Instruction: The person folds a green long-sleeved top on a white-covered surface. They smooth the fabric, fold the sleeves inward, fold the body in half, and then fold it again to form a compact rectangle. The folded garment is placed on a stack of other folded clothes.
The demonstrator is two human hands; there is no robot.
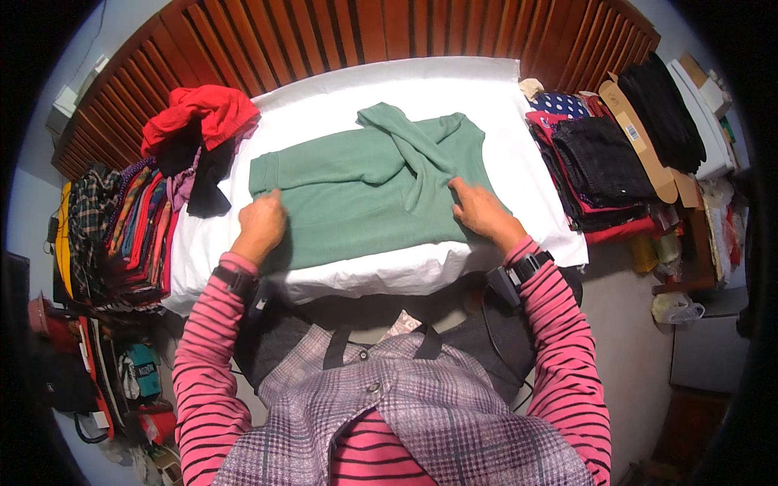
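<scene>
A green knitted garment [352, 200] lies sideways on a white cloth [340, 85], its ribbed hem to the left and one sleeve folded across its upper part. My left hand [260, 225] is at the lower left edge by the hem, fingers curled in on the fabric. On the right, my right hand [483, 212] touches the garment near its shoulder end, with index finger and thumb apart; whether it pinches any fabric is hard to tell.
Crumpled red [200, 115] and black clothes lie at the cloth's left edge, beside a row of folded clothes [134, 225]. Folded dark clothes [595, 158] and a cardboard piece [638, 146] are at the right. A slatted wooden headboard [364, 30] stands behind.
</scene>
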